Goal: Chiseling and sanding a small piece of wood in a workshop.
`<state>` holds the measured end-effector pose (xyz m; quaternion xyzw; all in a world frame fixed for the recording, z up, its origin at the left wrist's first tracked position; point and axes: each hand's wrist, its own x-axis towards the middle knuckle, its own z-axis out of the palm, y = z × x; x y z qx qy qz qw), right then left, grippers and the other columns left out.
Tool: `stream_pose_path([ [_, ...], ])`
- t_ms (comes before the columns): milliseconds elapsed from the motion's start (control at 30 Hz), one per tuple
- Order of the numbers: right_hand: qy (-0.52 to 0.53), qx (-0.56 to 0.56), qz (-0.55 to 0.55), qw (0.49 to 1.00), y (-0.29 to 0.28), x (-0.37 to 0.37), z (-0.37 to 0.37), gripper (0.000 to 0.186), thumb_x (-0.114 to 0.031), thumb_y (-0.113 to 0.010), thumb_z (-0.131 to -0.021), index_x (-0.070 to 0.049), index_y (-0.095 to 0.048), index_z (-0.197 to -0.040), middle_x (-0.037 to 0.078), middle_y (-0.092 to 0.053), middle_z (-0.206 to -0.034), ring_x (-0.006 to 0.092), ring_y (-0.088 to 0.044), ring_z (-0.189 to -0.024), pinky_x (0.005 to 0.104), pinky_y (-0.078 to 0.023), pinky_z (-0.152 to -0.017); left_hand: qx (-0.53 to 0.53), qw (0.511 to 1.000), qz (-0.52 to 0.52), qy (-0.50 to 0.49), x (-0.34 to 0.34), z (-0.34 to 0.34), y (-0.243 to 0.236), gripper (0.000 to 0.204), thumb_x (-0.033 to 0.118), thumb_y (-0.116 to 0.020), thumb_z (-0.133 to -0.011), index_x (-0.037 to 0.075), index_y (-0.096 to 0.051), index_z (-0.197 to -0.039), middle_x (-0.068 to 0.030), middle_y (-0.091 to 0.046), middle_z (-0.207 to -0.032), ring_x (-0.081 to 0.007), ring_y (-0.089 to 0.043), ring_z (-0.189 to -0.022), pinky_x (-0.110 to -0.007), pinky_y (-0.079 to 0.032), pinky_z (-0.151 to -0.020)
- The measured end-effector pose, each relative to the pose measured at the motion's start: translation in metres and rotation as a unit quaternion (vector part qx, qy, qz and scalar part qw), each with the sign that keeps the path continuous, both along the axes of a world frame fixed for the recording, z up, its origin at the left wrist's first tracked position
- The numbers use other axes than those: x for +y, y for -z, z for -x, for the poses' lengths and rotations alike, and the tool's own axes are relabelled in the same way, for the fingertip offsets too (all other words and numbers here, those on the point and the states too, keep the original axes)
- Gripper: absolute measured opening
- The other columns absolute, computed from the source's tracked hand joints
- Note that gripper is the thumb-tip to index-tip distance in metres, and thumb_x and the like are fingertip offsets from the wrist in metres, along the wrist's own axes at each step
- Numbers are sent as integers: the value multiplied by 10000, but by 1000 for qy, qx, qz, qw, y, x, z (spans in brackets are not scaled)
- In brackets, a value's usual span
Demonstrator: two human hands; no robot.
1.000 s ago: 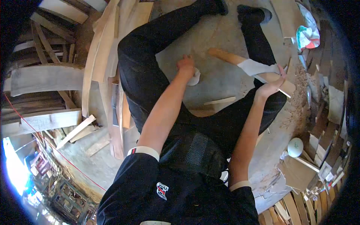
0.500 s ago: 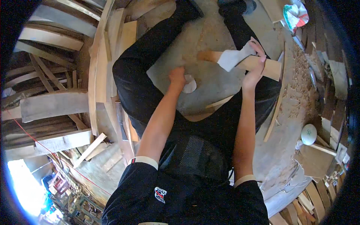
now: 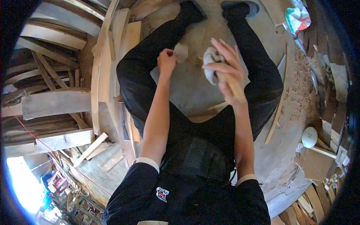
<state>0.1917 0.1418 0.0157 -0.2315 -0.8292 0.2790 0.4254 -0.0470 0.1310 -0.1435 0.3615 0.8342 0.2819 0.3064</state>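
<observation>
My left hand (image 3: 167, 62) is closed above the floor, inside my left knee. A pale, roughly round sheet (image 3: 182, 53), slightly blurred, sticks out from its fingertips. My right hand (image 3: 229, 71) is raised between my legs, its fingers partly spread. A crumpled greyish-white sheet (image 3: 211, 64) is caught between its fingers and thumb; whether it is cloth or paper I cannot tell. A tan wooden piece (image 3: 235, 86) seems to lie along the palm, smeared by motion and mostly hidden by the hand.
Long boards (image 3: 100, 71) stand along my left leg, with stacked curved timber (image 3: 56, 105) beyond. A thin wood strip (image 3: 276, 116) lies right of my right leg, near wood shavings (image 3: 298, 78). A white oval object (image 3: 309, 137) and a plastic bag (image 3: 298, 19) sit farther right.
My left hand has moved away from me, the round sheet going with it. My right hand has swung left off my right thigh and turned; the wooden piece is now mostly hidden.
</observation>
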Motion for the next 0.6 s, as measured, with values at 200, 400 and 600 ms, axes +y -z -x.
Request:
stream_pose_path([
  [200,3,93,52,994,-8,-7,24,410,-402,-521,-860,-73,-703,-1024,186,-475,-1378,350,-403,-1305,551,-197,-1103,2,966,-225,-124,2,16,-16,251,214,-644,-876,-29,-590,-909,-109,-625,-756,-205,-612,-712,-343,-478,-680],
  [400,186,277,147,931,2,-6,-13,355,-368,-432,-923,-17,-485,-918,193,-596,-909,285,-596,-866,395,-471,-835,-23,900,-419,-119,13,-1,-66,216,166,-593,-906,-6,-498,-996,-79,-556,-791,-165,-519,-721,-321,-434,-664],
  [600,195,464,142,852,-27,3,-34,615,-580,-175,-965,-51,-486,-918,128,-541,-898,289,-548,-932,449,-441,-883,-235,852,-445,144,-2,-90,-171,404,-89,-445,-720,41,-580,-1077,-80,-601,-1043,-199,-560,-980,-318,-443,-870],
])
